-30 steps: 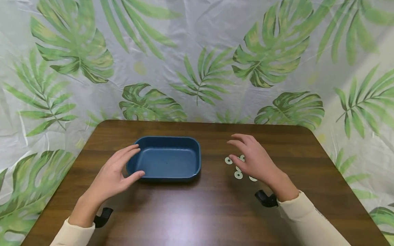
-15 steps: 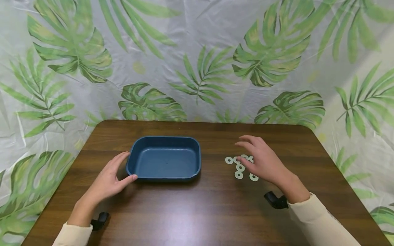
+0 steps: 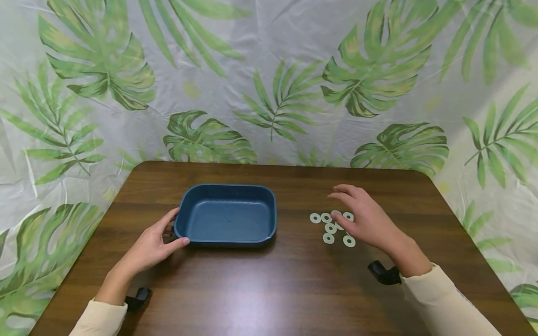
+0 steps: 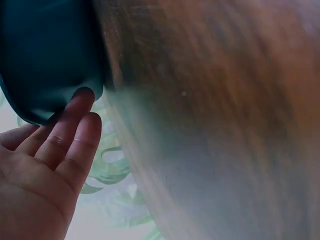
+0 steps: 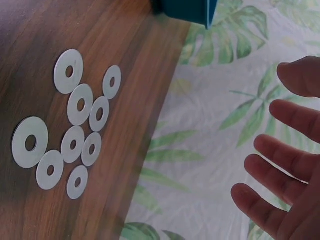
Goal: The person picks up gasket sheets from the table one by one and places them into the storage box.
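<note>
Touching a round-cornered blue tray (image 3: 229,219), the left grip (image 3: 148,246) spreads loosely; the right grip (image 3: 369,222), fingers parted, empty, hovers near flat rings (image 5: 73,157).

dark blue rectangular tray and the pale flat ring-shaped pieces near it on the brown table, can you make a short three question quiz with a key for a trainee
1. How many pale flat ring-shaped pieces show in the right wrist view?
2. True or false: the right hand grips nothing.
3. Fill in, from the head view: the left hand is at the ____ end of the dark blue rectangular tray.

Key: 1. Nine. 2. True. 3. Left.
</note>
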`<state>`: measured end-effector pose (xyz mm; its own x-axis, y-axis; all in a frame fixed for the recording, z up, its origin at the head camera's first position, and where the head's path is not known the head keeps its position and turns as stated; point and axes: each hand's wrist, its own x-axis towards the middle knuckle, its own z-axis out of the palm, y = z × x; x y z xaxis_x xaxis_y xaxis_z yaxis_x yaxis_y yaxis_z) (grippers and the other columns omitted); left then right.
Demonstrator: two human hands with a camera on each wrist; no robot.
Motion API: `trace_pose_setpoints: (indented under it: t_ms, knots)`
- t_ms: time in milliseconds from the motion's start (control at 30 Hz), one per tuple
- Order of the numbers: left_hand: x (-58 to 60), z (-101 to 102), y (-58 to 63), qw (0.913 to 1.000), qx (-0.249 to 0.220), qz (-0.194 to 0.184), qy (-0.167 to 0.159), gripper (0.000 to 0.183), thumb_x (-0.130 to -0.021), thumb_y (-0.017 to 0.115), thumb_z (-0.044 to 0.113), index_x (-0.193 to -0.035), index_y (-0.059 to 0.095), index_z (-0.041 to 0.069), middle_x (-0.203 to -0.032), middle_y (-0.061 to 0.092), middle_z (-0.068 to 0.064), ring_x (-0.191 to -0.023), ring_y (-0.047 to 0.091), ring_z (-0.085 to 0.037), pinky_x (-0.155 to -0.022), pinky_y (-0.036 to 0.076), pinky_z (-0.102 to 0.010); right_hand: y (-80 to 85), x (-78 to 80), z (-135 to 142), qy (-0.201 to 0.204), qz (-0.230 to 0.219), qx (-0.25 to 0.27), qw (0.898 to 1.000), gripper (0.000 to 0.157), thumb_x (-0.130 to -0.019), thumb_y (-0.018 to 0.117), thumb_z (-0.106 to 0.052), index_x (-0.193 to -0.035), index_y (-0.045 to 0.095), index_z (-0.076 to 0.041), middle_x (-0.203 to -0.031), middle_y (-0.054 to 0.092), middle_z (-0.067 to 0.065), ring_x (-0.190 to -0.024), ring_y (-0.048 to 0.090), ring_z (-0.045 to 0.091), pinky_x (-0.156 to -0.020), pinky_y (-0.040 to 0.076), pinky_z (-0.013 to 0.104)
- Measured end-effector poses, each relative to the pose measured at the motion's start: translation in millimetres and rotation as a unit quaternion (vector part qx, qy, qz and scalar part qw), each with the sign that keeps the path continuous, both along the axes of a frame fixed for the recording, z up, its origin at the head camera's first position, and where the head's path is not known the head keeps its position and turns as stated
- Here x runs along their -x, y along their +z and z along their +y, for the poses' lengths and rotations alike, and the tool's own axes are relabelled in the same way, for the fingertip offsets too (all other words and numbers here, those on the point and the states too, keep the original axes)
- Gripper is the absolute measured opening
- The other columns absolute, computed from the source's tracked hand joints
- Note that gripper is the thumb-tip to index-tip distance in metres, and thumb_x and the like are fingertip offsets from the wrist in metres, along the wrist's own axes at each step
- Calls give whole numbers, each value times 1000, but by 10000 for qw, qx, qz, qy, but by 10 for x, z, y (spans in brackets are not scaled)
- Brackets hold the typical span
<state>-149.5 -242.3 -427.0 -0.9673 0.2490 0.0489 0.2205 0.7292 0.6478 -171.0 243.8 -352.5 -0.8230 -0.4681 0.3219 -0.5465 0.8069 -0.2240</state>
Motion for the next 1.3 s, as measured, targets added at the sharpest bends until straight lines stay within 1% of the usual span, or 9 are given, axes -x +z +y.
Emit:
trace_pose_setpoints:
  t_ms: [100,200,333,533,733,867,1033,1133,1300]
  knots:
    - [1,3,-17,10000,-68,-21,-15,82,-82,66,40,-146,23,14,-110,64,-16,-96,64,-25,-79,52,-43,-9,-12,19,-64,-32,-53,10000,39,-83,66,-22,-119,57,-13,-130,49,12,-119,44,31,-94,40,49]
    - [-1,4,-28,9997,-219,-107,2,81,-82,66,39,-146,22,14,-111,63,-17,-96,64,-24,-80,53,-41,-23,-13,40,-97,-40,-79,9999,38,-82,66,-23,-118,58,-13,-129,50,12,-118,45,31,-93,41,49]
    - [1,8,-21,9985,-472,-268,58,81,-82,67,37,-146,21,14,-119,59,-21,-98,64,-28,-79,54,-38,-35,-6,90,-91,-102,-52,9999,38,-83,66,-22,-118,57,-11,-128,50,13,-116,46,32,-91,41,50]
    - [-3,17,-12,9972,-590,-442,126,83,-82,66,37,-147,19,16,-123,56,-25,-98,64,-29,-77,54,-36,-22,14,193,-67,-261,8,9996,36,-83,65,-18,-118,57,-10,-128,49,15,-116,46,34,-89,40,53]
    - [-24,29,-9,9961,-700,-510,135,83,-83,66,36,-147,18,13,-133,47,-26,-107,60,-34,-83,53,-39,-42,74,297,-40,-699,59,9975,38,-84,65,-21,-119,56,-11,-128,50,14,-116,48,33,-90,42,52]
    - [-26,37,-9,9931,-988,-631,104,84,-83,66,34,-147,17,12,-139,39,-27,-113,56,-36,-85,52,-37,-123,164,392,-81,-1260,266,9916,36,-86,64,-24,-120,57,-12,-124,54,11,-113,53,32,-85,47,49]
    - [-12,30,-16,9854,-1489,-825,86,83,-83,67,29,-147,16,13,-144,32,-26,-115,53,-38,-81,54,-29,-256,291,496,-330,-1922,406,9800,37,-88,60,-28,-121,57,-10,-123,58,12,-112,55,34,-85,49,49]
    - [-4,29,-21,9826,-1647,-857,72,83,-84,67,27,-147,16,12,-146,29,-25,-117,51,-40,-81,54,-26,-323,341,536,-467,-2093,305,9763,36,-88,60,-25,-120,58,-8,-122,58,14,-112,55,35,-86,48,50]
    - [-5,35,-46,9796,-1819,-843,109,83,-83,68,25,-147,17,11,-145,30,-23,-118,49,-39,-80,53,-21,-477,408,611,-568,-2114,53,9757,32,-86,62,-15,-117,59,-6,-118,60,16,-108,56,35,-87,47,50]
